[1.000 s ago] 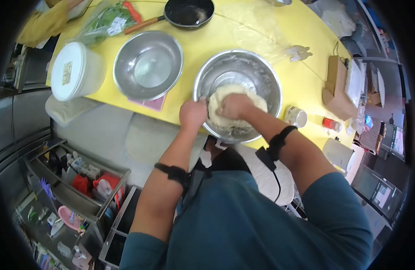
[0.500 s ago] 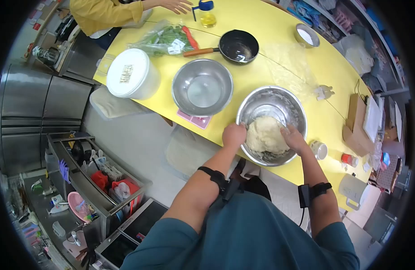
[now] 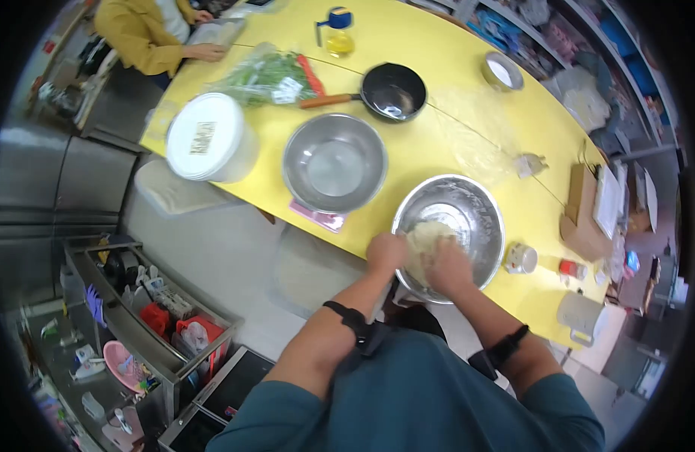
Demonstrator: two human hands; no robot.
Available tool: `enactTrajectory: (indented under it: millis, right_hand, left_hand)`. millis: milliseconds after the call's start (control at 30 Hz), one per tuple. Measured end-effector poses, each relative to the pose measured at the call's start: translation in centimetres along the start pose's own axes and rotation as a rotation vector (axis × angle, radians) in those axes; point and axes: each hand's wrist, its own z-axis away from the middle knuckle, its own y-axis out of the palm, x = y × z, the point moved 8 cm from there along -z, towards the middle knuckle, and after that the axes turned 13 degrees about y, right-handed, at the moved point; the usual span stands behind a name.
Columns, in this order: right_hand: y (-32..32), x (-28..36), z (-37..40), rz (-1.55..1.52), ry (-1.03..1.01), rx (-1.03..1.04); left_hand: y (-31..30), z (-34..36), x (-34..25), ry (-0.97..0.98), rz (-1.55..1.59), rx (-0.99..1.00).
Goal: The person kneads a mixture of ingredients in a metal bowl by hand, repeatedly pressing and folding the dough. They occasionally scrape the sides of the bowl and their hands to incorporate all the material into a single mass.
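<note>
A pale lump of dough (image 3: 423, 245) lies in the near left part of a steel mixing bowl (image 3: 479, 203). My left hand (image 3: 386, 252) is closed at the bowl's left rim, gripping it beside the dough. My right hand (image 3: 449, 267) is inside the bowl, its curled fingers pressed into the dough; motion blurs them and partly hides the lump. A second steel bowl (image 3: 336, 162) stands to the left on a pink kitchen scale (image 3: 317, 216).
A white lidded bucket (image 3: 212, 139), bagged greens (image 3: 264, 79), a black saucepan (image 3: 392, 92) and an oil jug (image 3: 338, 34) stand on the yellow table. A jar (image 3: 520, 258) and a pitcher (image 3: 578, 316) are at right. A co-worker in a yellow sleeve (image 3: 140, 38) is at far left.
My right hand has moved left, from the dough's right side onto the dough. The co-worker's hands have drawn back from near the oil jug to a bag at the table's edge.
</note>
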Motion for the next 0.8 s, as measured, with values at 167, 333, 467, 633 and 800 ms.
enactTrajectory:
  millis: [167, 333, 467, 633, 800]
  right_hand:
    - [5.0, 2.6, -1.4, -0.046, -0.155, 0.012]
    - [4.7, 2.9, -7.1, -0.011, -0.147, 0.0]
    - [5.3, 3.3, -8.4, -0.034, -0.176, 0.01]
    - [1.9, 1.9, -7.7, -0.07, -0.275, 0.309]
    - [1.2, -6.0, -9.6, -0.493, 0.013, 0.151]
  left_hand:
    - [0.1, 0.1, -0.2, 0.11, -0.034, 0.047]
    - [-0.5, -0.3, -0.7, 0.095, -0.121, 0.117]
    - [-1.0, -0.3, -0.8, 0.044, -0.067, 0.106]
    - [-1.3, -0.2, -0.9, 0.104, -0.137, 0.103]
    - [-1.1, -0.1, -0.4, 0.079, -0.106, 0.007]
